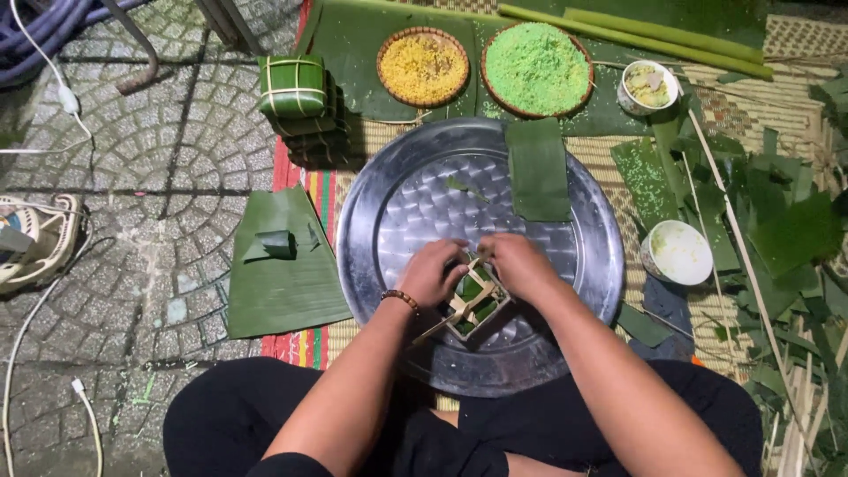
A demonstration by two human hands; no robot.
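A small leaf-wrapped square parcel [473, 296] bound with pale bamboo strips sits on a large round metal tray [389, 212]. My left hand [430, 272] grips its left side, a bead bracelet on the wrist. My right hand [519, 265] holds its right side, fingers pinching a strip at the top. A folded green leaf piece [539, 168] lies on the tray's far edge.
Beyond the tray stand a basket of yellow filling [423, 66], a basket of green rice [537, 67] and a small bowl [647, 87]. Tied parcels are stacked [296, 97] at back left. A leaf [283, 265] lies left; a white bowl [677, 253] and leaf scraps lie right.
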